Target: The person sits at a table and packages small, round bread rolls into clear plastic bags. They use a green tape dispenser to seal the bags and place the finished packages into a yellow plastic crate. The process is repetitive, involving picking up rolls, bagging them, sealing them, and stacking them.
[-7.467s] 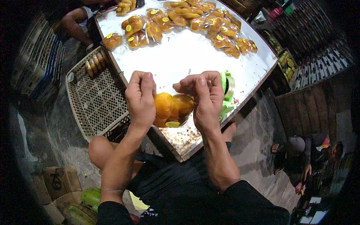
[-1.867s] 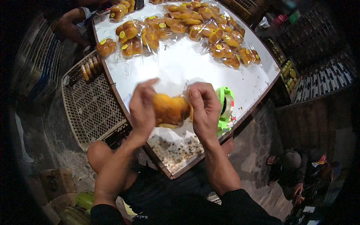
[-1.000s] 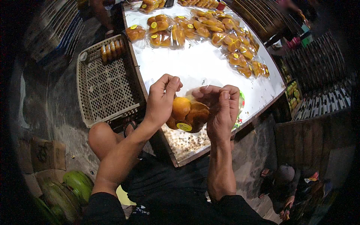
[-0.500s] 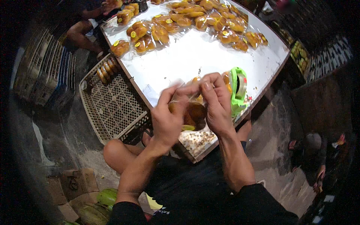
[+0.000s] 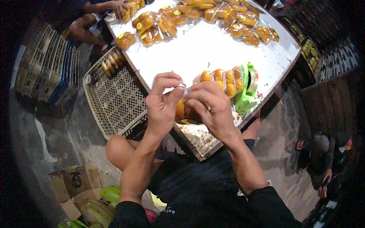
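Just above the near corner of the white table, I hold a clear plastic bag of brown bread buns (image 5: 183,113) between both hands. My left hand (image 5: 162,104) pinches the loose end of the bag between thumb and bent fingers. Around the bag's gathered neck, my right hand (image 5: 213,108) is closed and hides part of the buns. Right behind it stands a row of bagged buns (image 5: 218,75), packed side by side. A green tape dispenser (image 5: 247,91) with a roll of tape is at the row's right end.
Many bagged buns (image 5: 182,13) lie across the far side of the table (image 5: 182,57). A plastic crate (image 5: 114,95) holding a few bagged buns sits left of it. Another person's hand (image 5: 119,8) touches bags at the far left. Green fruit (image 5: 97,209) lies at lower left.
My hands have shifted slightly, and the right hand now lies more over the bag's neck. The left fingers have drawn the bag's end up and leftward. The bun row behind shows more.
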`<state>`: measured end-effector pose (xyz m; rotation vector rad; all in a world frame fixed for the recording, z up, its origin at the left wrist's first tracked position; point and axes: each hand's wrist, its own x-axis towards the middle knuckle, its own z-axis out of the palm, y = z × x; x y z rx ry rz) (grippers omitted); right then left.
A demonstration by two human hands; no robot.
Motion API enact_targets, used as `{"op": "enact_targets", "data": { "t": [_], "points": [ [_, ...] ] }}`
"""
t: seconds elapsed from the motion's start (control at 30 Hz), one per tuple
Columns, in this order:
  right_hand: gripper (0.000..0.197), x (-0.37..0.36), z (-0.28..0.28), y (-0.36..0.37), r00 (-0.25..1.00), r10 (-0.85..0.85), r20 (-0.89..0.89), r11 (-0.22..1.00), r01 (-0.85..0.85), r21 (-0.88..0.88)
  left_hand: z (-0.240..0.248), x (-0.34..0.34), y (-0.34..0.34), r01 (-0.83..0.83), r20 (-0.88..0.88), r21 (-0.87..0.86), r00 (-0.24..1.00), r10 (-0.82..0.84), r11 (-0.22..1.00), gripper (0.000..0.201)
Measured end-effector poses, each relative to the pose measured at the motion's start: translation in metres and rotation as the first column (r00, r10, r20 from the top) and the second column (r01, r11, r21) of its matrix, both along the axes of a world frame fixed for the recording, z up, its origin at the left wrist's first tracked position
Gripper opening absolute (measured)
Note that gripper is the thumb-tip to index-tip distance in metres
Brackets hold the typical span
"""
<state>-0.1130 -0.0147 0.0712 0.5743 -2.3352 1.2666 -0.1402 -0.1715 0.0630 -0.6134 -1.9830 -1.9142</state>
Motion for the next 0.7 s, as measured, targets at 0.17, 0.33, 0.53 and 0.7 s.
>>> {"op": "enact_targets", "data": {
  "t": [0.17, 0.33, 0.53, 0.7],
  "points": [
    [0.027, -0.007, 0.006, -0.005, 0.997, 0.001, 0.079, 0.991, 0.009, -0.132, 0.002, 0.003, -0.004, 0.102, 0.337, 0.166, 0.929, -0.153, 0.981, 0.041],
    [0.017, -0.009, 0.002, 0.005, 0.999, -0.047, -0.026, 0.997, 0.048, 0.058, 0.016, 0.011, -0.006, 0.086, 0.389, -0.048, 0.919, -0.061, 0.995, 0.034],
    [0.015, -0.017, -0.026, 0.016, 0.997, -0.061, 0.053, 0.987, 0.068, -0.144, 0.000, 0.008, 0.001, -0.220, -0.140, -0.473, 0.975, 0.173, 0.853, 0.014],
    [0.015, -0.007, -0.031, -0.037, 0.935, -0.118, 0.333, 0.590, 0.336, -0.734, -0.029, 0.006, 0.014, -0.248, 0.573, 0.393, 0.819, -0.025, 0.885, 0.012]
  ]
}}
